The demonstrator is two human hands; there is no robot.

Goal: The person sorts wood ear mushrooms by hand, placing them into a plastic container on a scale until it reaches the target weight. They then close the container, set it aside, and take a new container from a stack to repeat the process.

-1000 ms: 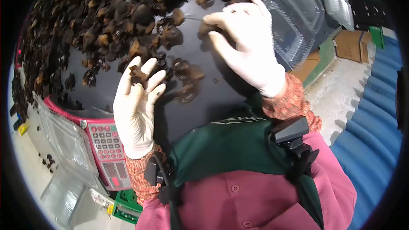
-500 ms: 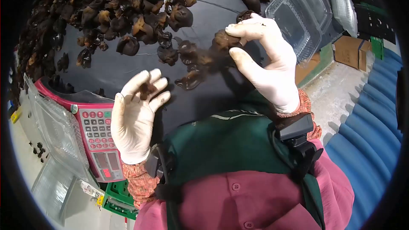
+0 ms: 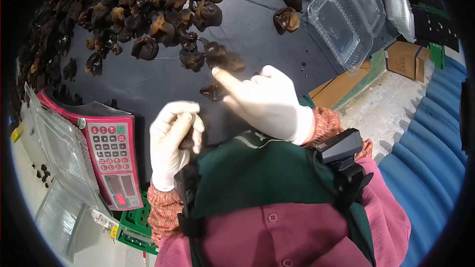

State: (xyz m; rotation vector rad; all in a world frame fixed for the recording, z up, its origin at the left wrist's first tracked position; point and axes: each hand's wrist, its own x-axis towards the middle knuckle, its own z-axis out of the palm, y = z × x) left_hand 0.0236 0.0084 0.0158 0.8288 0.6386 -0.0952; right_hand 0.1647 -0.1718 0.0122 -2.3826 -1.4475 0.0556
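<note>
My left hand, in a white glove, is closed beside the scale, its fingers curled round a small dark piece of wood ear mushroom that is mostly hidden. My right hand, gloved too, reaches over the dark tabletop with index finger and thumb apart and nothing visible between them. Just beyond its index fingertip lie several brown wood ear mushrooms, one of them blurred. Another wet piece rests near the thumb, partly covered by the hand. A large heap of wood ears spreads across the far left.
A pink scale with a keypad stands at my left, clear plastic boxes beside it. An open clear tray lies at the right, near a lone wood ear. Cardboard boxes and blue corrugated sheeting are farther right.
My right hand has moved left and nearer to me, and no longer pinches the wood ear it held. My left hand has curled shut over its small piece and moved slightly right and down.
</note>
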